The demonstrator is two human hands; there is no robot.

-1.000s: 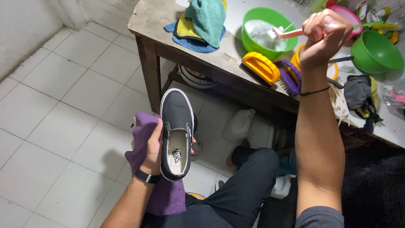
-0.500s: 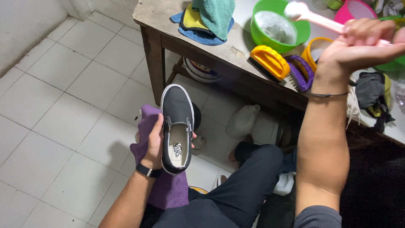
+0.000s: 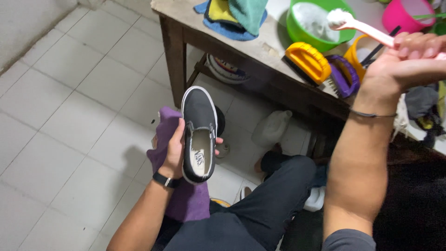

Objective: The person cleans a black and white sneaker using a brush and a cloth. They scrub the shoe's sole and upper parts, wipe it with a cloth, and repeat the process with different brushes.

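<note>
The left hand [image 3: 174,151] holds a dark slip-on shoe [image 3: 199,132] with a white sole edge, toe pointing far, over the tiled floor [image 3: 69,102]; its fingers are clamped around the shoe's sides, with a purple cloth [image 3: 179,186] draped beneath the hand. The right hand [image 3: 409,65] is raised at the right, fingers closed on the handle of a pink brush [image 3: 357,28] whose white, foamy head hangs above a green bowl [image 3: 302,35]. On the wooden surface [image 3: 223,42], a yellow scrub brush [image 3: 304,60] lies just beside a purple one [image 3: 344,76], with folded cloths [image 3: 234,11] to the far left.
</note>
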